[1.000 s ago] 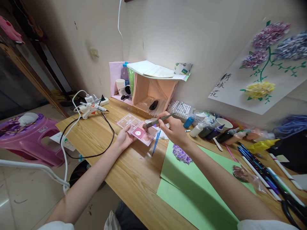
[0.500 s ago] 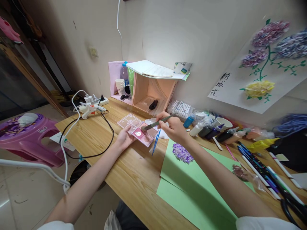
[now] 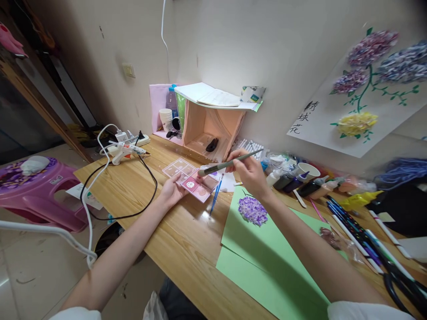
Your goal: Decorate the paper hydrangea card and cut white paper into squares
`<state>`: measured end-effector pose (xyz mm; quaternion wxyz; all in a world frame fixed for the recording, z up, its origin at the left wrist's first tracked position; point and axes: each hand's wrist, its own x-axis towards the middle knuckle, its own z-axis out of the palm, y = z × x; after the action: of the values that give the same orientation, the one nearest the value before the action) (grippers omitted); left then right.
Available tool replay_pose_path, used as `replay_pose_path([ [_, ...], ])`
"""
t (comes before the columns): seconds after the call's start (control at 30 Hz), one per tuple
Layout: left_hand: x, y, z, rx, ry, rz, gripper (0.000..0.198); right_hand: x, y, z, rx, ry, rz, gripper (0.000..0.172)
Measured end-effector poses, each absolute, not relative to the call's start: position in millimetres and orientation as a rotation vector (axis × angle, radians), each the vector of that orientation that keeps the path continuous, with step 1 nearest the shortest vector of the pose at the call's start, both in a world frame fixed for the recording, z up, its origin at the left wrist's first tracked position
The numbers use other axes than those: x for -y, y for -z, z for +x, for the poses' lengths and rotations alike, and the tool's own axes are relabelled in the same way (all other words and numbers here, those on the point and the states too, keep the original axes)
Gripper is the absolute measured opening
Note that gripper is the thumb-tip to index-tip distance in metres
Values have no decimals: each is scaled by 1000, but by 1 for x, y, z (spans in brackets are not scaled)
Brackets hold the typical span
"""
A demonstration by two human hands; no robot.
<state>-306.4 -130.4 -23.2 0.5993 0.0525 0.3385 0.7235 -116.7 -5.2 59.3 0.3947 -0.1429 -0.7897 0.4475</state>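
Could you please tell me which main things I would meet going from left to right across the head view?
Pink stool → white glue gun → left hand holding the pink palette → right hand holding a brush → open white cup → yellow container.

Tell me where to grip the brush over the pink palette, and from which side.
Pinch the brush around mid-handle, coming from the right, as the right hand does. It is long and slim, slanting with its bristle end low to the left over the pink palette and its tail rising rightward past the hand, so this approach should avoid the bristles.
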Motion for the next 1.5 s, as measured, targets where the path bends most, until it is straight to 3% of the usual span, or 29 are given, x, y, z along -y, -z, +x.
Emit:
replay_pose_path([
  [0.2,130,18,-301,-808,-1704,111,41,-10,-57,-102,1299,-1805,-737,11],
  [0.37,130,16,-297,-835,-1686,128,43,-17,-51,-62,1053,-1952,-796,9],
  [0.47,130,17,-299,-857,-1702,117,43,-20,-48,-29,1178,-1799,-739,10],
  [0.67,127,19,-302,-887,-1714,116,42,-8,-42,29,1735,-1100,-775,10],
  [0.87,126,19,-299,-874,-1727,139,42,10,-36,41,2187,-851,-831,18],
  [1.5,125,19,-298,-919,-1755,130,38,5,-42,35,2134,-750,-742,15],
])
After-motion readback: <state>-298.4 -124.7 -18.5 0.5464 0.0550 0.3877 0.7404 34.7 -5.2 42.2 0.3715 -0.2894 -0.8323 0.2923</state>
